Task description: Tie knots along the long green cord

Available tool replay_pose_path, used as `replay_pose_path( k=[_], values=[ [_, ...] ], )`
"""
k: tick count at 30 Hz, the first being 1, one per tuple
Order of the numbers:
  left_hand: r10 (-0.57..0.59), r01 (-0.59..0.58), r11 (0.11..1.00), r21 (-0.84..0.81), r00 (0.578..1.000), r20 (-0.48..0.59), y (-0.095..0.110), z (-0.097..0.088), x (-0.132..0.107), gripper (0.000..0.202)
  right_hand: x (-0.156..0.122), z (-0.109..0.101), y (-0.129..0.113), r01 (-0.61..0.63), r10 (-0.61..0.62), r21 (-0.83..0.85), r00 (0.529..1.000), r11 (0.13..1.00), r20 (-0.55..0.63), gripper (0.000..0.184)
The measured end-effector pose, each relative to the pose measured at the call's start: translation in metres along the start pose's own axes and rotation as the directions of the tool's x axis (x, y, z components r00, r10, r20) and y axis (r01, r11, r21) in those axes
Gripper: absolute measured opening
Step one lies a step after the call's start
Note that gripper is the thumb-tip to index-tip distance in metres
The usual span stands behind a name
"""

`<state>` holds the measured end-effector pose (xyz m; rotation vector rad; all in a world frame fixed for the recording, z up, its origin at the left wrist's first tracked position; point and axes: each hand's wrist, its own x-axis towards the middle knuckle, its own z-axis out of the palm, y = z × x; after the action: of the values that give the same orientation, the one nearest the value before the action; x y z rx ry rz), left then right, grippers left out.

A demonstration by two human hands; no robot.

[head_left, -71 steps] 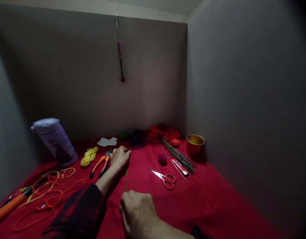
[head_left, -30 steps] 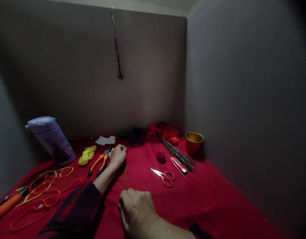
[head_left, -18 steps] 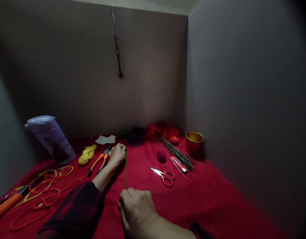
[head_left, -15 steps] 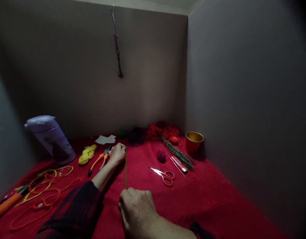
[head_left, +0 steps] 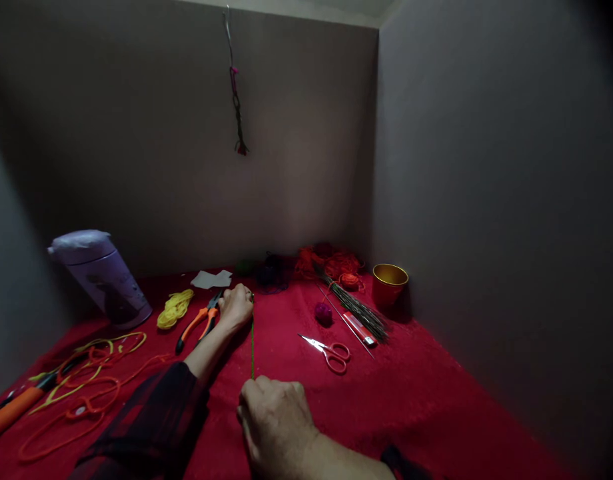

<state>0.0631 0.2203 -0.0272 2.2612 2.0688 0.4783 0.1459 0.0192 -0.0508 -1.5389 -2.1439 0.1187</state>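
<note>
A thin green strand (head_left: 252,340) runs taut over the red cloth (head_left: 411,400) between my two hands. My left hand (head_left: 235,308) is stretched forward, fingers pinched on the strand's far end, right beside the orange-handled pliers (head_left: 199,323). My right hand (head_left: 276,420) is close to me, closed in a fist on the strand's near end. Whether the strand is cord or wire I cannot make out in the dim light.
Red scissors (head_left: 329,351), a pink yarn ball (head_left: 323,313), a bundle of thin sticks (head_left: 356,308) and a gold cup (head_left: 389,283) lie to the right. A yellow cord coil (head_left: 174,309), a lilac jug (head_left: 102,278) and orange cords (head_left: 81,393) are left. A braid (head_left: 235,93) hangs on the wall.
My left hand has slid slightly farther forward with the strand's end, so more green strand shows between the hands. My right hand has stayed in place.
</note>
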Motion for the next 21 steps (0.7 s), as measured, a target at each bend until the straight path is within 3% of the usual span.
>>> replay_pose_path(
  k=[5,12,17,21],
  values=[
    [0.132,-0.121,0.984,0.133,0.989,-0.074,0.002,-0.004,-0.008,0.022,0.0,0.001,0.0,-0.009,0.009,-0.014,1.0,1.0,0.006,0.003],
    [0.36,-0.321,0.909,0.265,0.927,-0.109,0.008,-0.016,-0.017,0.029,0.0,0.004,0.002,0.002,-0.002,0.013,1.0,1.0,0.002,0.002],
    [0.462,-0.434,0.875,0.216,0.881,-0.101,0.018,-0.018,-0.023,0.034,-0.002,0.004,0.003,0.017,-0.016,0.027,0.999,0.999,-0.042,0.003],
    [0.533,-0.529,0.846,0.067,0.845,-0.046,0.024,-0.015,-0.032,0.022,0.0,-0.001,0.001,-0.004,0.005,0.024,1.0,1.0,-0.004,0.003]
  ],
)
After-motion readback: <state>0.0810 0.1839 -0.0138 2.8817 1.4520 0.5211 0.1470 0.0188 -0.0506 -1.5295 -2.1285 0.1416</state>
